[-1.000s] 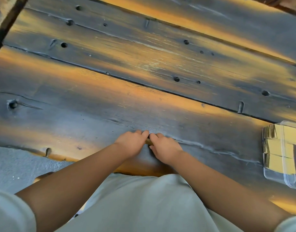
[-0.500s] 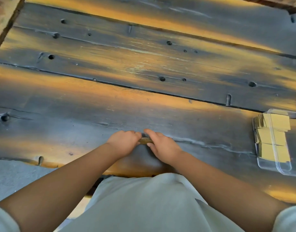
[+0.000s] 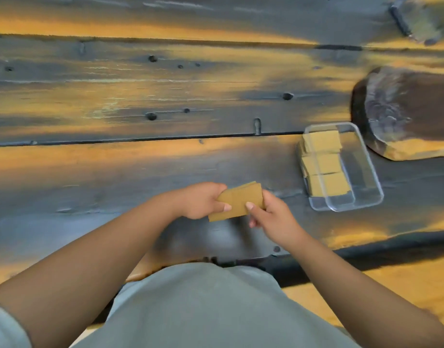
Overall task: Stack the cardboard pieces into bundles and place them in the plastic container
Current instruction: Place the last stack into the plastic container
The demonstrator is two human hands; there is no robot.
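— What's the surface?
— A dark plank bench [image 3: 115, 172], orange-streaked, with a clear plastic container [image 3: 366, 172] at right holding three cardboard stacks [image 3: 322, 163].
— The bundle?
— A tan cardboard bundle [image 3: 238, 200], mid-frame, pinched between left hand [image 3: 200, 200] and right hand [image 3: 271, 217].

Two hands, left hand [image 3: 203, 200] and right hand [image 3: 273, 219], share one cardboard bundle [image 3: 238, 200]. One plastic container [image 3: 366, 172] holds three cardboard stacks [image 3: 322, 163]. One table [image 3: 140, 96].

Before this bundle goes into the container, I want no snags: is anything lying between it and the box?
Nothing visible: only bare wooden table lies between the cardboard bundle, held by both hands, and the plastic container, whose right side is free.
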